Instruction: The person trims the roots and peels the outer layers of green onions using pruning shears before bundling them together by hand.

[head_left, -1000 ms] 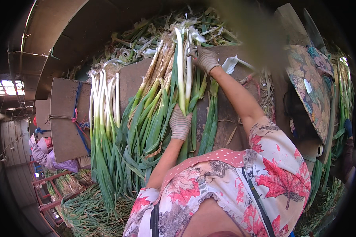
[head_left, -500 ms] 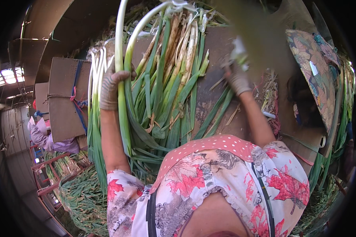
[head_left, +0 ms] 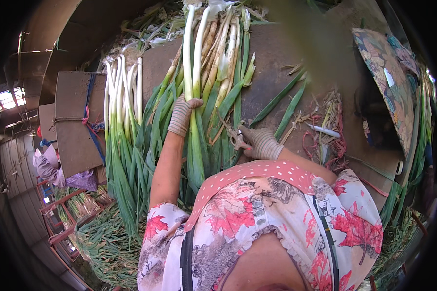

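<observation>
My left hand (head_left: pixel 181 115), in a striped work glove, is closed around two long green onions (head_left: pixel 193 63), their white ends pointing away from me and their leaves hanging toward my apron. Under and beside them lies a row of unpeeled green onions (head_left: pixel 226 72) with brownish, dry outer skins. In its glove, my right hand (head_left: pixel 260 142) is closed near the apron's edge, beside the green leaves. From its fingers sticks a small greyish tool (head_left: pixel 238 139) that looks like scissors, partly hidden. To the left lies a bunch of clean white-stemmed green onions (head_left: pixel 121 97).
Two loose green leaves (head_left: pixel 279 104) lie on the brown board (head_left: pixel 269 53). Right of them are dry scraps with pinkish string (head_left: pixel 327 128). A cardboard panel tied with blue strap (head_left: pixel 75 121) stands left, near another person (head_left: pixel 51 165). A flower-patterned panel (head_left: pixel 383 77) leans at right.
My left hand has moved right with the two green onions, lowering them over the unpeeled row. My right hand has come back from the far right toward my apron; the whitish scrap there is gone.
</observation>
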The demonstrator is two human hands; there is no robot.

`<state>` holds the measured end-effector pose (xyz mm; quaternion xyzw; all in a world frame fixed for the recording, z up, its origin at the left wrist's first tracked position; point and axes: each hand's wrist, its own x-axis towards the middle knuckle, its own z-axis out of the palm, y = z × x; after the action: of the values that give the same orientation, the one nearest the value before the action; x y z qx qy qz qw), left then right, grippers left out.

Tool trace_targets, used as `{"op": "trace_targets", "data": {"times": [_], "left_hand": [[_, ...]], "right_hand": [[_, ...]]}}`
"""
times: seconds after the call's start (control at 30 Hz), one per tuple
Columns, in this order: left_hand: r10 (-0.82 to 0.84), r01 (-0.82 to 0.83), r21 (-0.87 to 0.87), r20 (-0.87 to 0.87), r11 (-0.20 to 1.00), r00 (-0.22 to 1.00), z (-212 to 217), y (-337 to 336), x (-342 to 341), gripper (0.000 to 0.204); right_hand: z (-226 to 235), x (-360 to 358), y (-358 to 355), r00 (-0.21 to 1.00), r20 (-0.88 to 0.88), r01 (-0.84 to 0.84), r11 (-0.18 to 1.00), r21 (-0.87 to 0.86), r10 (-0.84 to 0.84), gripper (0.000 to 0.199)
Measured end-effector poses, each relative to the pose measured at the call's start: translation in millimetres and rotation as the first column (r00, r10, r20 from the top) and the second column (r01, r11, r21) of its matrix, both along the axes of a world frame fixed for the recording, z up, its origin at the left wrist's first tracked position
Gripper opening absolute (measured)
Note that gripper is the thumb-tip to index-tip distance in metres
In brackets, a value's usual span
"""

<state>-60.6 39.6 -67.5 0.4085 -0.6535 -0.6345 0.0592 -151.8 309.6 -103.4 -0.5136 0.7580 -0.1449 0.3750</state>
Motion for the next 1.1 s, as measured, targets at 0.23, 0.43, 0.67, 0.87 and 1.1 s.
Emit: {"op": "trace_targets", "data": {"times": [0.23, 0.43, 0.67, 0.87, 1.1], "left_hand": [[0.042, -0.039, 0.045, -0.059, 0.998, 0.997, 7, -32, 5, 0.029], [0.053, -0.033, 0.181, -0.11, 0.983, 0.992, 22, -17, 8, 0.032], [-0.037, 0.044, -0.094, 0.077, 0.995, 0.996, 3, 10, 15, 0.039], [-0.012, 0.01, 0.027, 0.08, 1.0, 0.997, 22, 5, 11, 0.035], [-0.007, 0.017, -0.092, 0.113, 0.996, 0.994, 8, 2, 17, 0.036]], "right_hand": [[-5, 8, 5, 0.959, 0.185, -0.228, 0.972, 0.062, 0.214, 0.086], [-6, -14, 3, 0.986, 0.032, 0.165, 0.986, 0.011, -0.165, 0.08], [-23, -50, -9, 0.936, 0.046, 0.35, 0.909, -0.225, -0.349, 0.074], [-3, -16, -30, 0.984, 0.116, 0.154, 0.978, -0.14, -0.138, 0.08], [19, -26, -26, 0.992, 0.064, 0.107, 0.994, -0.031, -0.105, 0.077]]}}
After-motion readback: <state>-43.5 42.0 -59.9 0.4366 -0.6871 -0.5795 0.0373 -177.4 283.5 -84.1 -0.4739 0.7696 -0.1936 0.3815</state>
